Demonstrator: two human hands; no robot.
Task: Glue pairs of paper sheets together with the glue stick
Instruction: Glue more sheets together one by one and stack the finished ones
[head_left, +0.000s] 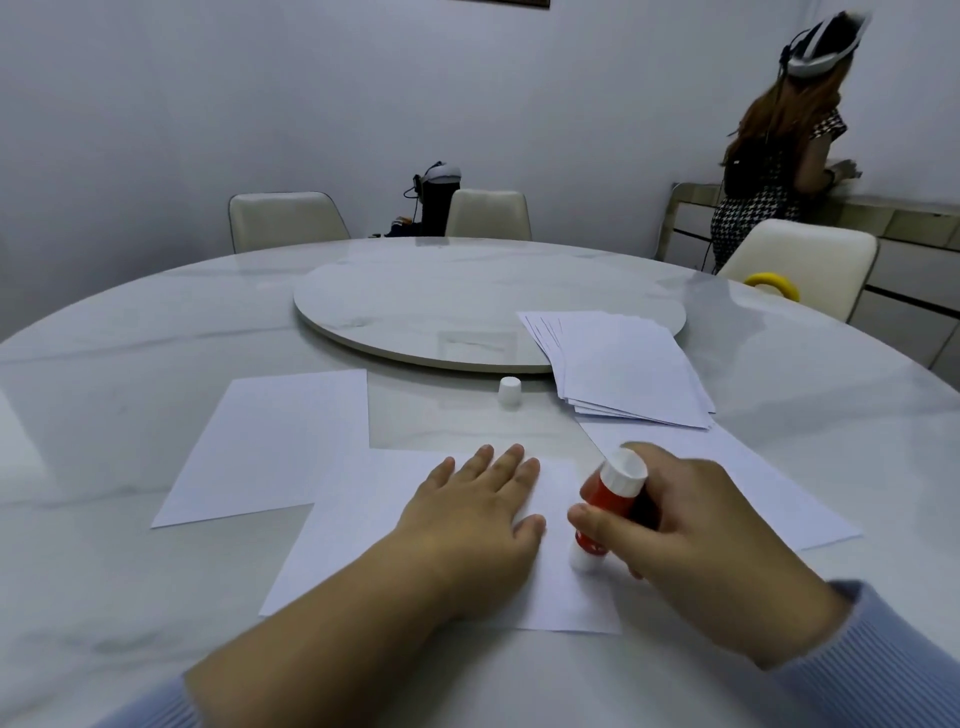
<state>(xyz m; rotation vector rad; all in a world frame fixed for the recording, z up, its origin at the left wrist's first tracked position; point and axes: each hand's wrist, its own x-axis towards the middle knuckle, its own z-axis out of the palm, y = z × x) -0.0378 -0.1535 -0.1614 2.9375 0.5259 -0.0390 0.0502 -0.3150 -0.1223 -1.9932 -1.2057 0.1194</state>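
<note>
A white paper sheet (363, 519) lies in front of me on the marble table. My left hand (478, 509) presses flat on it with straight fingers. My right hand (675, 525) grips a red glue stick (608, 493), its lower white tip touching the sheet's right part. The stick's white cap (509, 391) stands alone farther back. Another single sheet (270, 447) lies to the left, and one more sheet (769, 483) lies under my right hand's side. A fanned stack of sheets (623, 364) rests at the back right.
A round turntable (441, 312) sits in the middle of the marble table (104, 364), under the stack's far corner. Cream chairs (285, 218) stand behind the table. A person (769, 166) stands at a counter at the back right. A yellow ring (771, 285) shows near a chair.
</note>
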